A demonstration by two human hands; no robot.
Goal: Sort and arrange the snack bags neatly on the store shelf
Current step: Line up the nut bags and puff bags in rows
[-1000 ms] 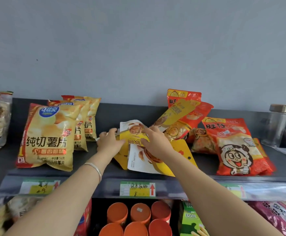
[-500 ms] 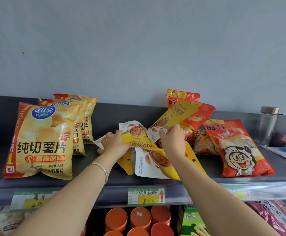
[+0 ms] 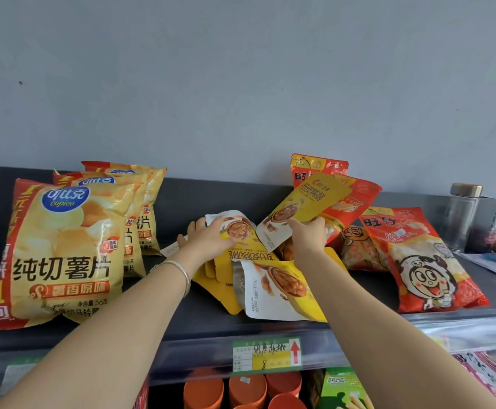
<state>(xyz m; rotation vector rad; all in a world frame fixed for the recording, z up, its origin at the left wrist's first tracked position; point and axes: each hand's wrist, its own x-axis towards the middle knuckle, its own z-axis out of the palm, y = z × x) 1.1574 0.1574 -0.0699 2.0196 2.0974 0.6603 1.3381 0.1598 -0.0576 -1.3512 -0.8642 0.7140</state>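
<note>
Nearest the camera, a green-and-yellow paper price tag (image 3: 267, 355) is fixed to the front rail of the dark grey shelf (image 3: 182, 320).

On the shelf boards, centre, lies a disordered heap of flat yellow-and-white walnut pouches (image 3: 273, 286), overlapping at mixed angles. The left hand (image 3: 208, 240) rests palm-down on one pouch in the heap, fingers spread rather than pinched. The right hand (image 3: 307, 236) is closed on the lower corner of a raised yellow walnut pouch (image 3: 302, 208), which stands tilted against the red bags behind it.

To the left, three puffed yellow potato-chip bags (image 3: 61, 252) stand in a front-to-back row, well apart from the heap. To the right, glossy red cartoon-face snack bags (image 3: 420, 261) lie leaning on one another. A clear glass jar with a metal lid (image 3: 462, 216) stands furthest right.

Assessment: the pouches appear light, thin and slick-surfaced, liable to slide across each other. The film bends readily; the sealed top or bottom edge offers the firmest hold. Contents may crush under pressure.
</note>
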